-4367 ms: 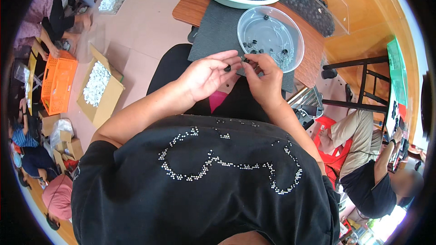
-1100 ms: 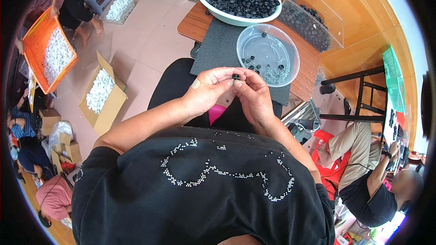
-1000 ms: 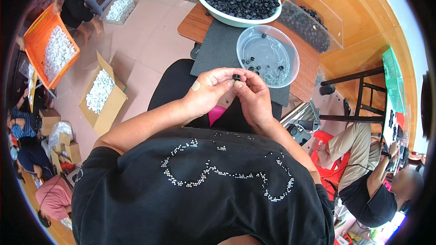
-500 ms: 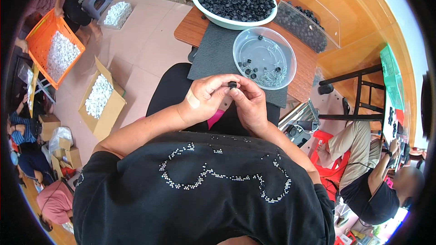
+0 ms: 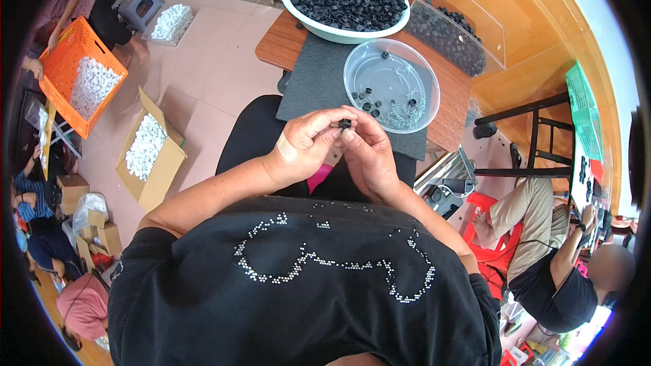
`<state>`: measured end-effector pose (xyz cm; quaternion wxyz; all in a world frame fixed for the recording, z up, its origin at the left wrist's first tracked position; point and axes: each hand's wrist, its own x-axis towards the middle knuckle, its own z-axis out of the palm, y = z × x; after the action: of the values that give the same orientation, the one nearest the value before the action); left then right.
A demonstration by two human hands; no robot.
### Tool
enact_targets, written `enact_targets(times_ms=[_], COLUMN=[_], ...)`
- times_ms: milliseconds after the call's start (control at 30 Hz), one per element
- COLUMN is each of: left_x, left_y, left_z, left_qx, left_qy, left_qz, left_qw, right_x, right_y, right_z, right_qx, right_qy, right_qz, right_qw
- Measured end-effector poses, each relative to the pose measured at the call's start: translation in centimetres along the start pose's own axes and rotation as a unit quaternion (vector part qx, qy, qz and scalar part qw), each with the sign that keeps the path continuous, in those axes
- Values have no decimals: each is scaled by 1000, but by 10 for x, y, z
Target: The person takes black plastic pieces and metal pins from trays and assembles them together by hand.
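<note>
A small round black plastic part (image 5: 344,124) is pinched between the fingertips of both hands, above my lap. My left hand (image 5: 306,144), with a pale plaster near the wrist, closes on it from one side. From the other side my right hand (image 5: 370,150) grips it with thumb and fingers. Just beyond my hands, a clear round tub (image 5: 348,81) holds several black parts and a scatter of thin silvery pins (image 5: 405,114). It stands partly on a dark grey mat (image 5: 306,81) at the near edge of the wooden table (image 5: 451,122).
A pale basin (image 5: 288,8) heaped with black parts stands at the table's back, beside a clear bin (image 5: 498,34) of more. On the floor at left are a cardboard box (image 5: 166,166) and an orange crate (image 5: 57,71) of white pieces. Other people sit at both sides.
Both hands keep their pinch on the black part, which has turned slightly. The whole view has shifted a little, and a person at far left has moved an arm at the orange crate.
</note>
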<state>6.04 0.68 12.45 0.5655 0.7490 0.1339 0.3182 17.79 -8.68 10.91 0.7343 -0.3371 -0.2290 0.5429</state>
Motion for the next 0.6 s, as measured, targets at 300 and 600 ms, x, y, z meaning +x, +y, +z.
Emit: enact_targets(times_ms=[300, 600], left_x=[3, 1], left_y=[6, 5], left_z=[-4, 1], left_qx=[55, 85], left_qy=[-16, -3], left_qz=[21, 31], left_qw=[998, 996], right_x=[1, 4], right_y=[0, 10], right_z=[-1, -14], right_qx=[-24, -161], right_qy=[0, -18], right_qz=[-23, -95], right_qw=[999, 982])
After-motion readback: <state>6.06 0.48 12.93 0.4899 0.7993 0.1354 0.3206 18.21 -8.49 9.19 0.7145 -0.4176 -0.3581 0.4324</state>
